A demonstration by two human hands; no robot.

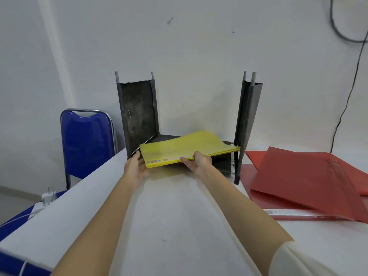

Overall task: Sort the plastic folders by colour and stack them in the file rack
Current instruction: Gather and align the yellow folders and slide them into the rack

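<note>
A stack of yellow plastic folders [187, 146] lies half inside the black file rack [139, 112], resting on a shelf with its near edge sticking out toward me. My left hand [135, 166] holds the stack's near left corner. My right hand [199, 162] grips the near edge, thumb on top and fingers underneath. Several red folders [306, 180] lie loosely overlapped on the white table [179, 216] to the right of the rack.
The rack stands at the table's far edge against a white wall, with tall side panels left and right [249, 116]. A blue chair [87, 140] stands left of the table. A white charger and cable [46, 197] lie at the lower left. A black cable [346, 100] hangs down the wall.
</note>
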